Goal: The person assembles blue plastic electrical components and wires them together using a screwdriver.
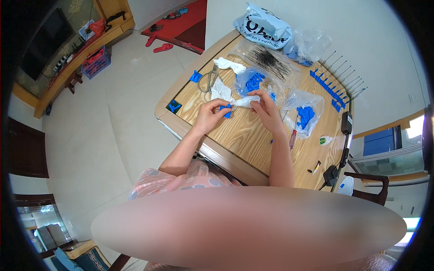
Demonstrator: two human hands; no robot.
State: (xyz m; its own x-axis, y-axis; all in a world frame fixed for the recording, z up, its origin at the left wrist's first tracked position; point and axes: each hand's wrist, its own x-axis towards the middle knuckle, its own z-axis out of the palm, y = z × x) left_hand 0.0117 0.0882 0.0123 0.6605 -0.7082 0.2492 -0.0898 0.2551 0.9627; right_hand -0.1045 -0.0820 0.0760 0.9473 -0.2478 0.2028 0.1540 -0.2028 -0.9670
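My left hand (210, 115) pinches a small blue plastic piece (227, 111) over the near left part of the wooden table. Closed round a small white squeeze bottle (247, 101) is my right hand (266, 109). The bottle lies nearly level, its tip pointing left and touching or almost touching the blue piece. Just beyond the hands rests a clear bag of blue pieces (253, 82). A crumpled white tissue (220, 90) and a pair of scissors (208, 83) lie beyond my left hand.
Farther back are a bag of thin dark rods (270, 62) and a printed plastic bag (263, 28). Rods on blue bases (328, 89) line the right edge. Another bag of blue parts (305, 116), a screwdriver (293, 138) and a second white bottle (325, 140) sit right of my arm.
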